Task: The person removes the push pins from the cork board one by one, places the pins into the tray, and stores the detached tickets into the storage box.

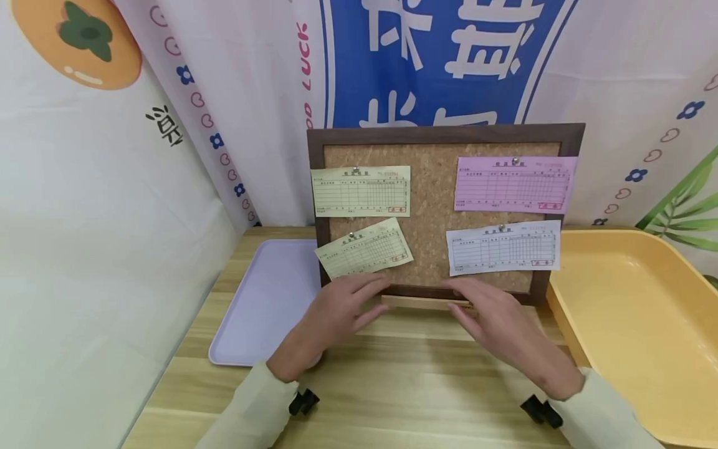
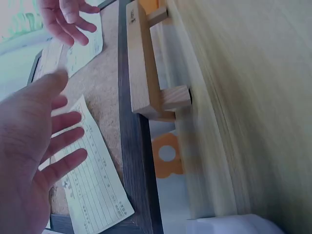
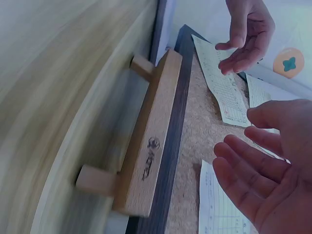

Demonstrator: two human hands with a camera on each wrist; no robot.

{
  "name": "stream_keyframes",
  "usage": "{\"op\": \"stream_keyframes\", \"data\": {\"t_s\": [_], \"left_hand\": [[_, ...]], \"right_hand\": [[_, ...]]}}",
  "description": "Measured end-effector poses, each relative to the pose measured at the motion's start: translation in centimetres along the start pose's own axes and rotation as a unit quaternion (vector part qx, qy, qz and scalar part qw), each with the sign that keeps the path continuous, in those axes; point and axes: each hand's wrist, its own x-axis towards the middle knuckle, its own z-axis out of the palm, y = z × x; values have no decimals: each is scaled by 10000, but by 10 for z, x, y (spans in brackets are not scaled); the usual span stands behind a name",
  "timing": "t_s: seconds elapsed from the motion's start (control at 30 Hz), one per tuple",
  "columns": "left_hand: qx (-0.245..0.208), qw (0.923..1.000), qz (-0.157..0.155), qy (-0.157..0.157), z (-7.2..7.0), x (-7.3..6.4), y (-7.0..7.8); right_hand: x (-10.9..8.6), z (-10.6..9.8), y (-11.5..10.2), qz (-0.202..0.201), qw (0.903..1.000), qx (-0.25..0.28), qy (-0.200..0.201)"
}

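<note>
Left hand (image 1: 339,308) and right hand (image 1: 499,317) are near the lower edge of the board (image 1: 432,215), with fingers loosely spread and slightly bent. The board stands on a wooden ledge (image 2: 142,63); its long axis goes left to right, and its cork face points to the person. Of four pinned slips (image 1: 361,193), the lower-left one tilts, right end higher; the others are nearly level. Beside the board are a purple tray (image 1: 269,299) and a yellow tray (image 1: 639,299).

Soft, bright light; hazy wrist views
</note>
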Motion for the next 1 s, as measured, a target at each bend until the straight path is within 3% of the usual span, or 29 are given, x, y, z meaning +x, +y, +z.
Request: {"op": "stream_keyframes", "data": {"t_s": [0.2,0.3,0.5,0.67,1.0], "left_hand": [[74,9934,-1028,502,-3,3,-6],[110,9881,-1352,727,-4,4,-11],[251,9801,-1674,1040,-6,5,-18],[281,9725,-1944,1255,-5,8,-23],[245,9592,-2294,1637,1,15,-32]], "right_hand": [[20,4,0,876,9913,979,-101],[27,5,0,1196,9845,1272,-150],[36,11,1,1329,9800,1476,-121],[41,19,4,1466,9708,1899,-22],[51,30,6,1634,9587,2327,102]]}}
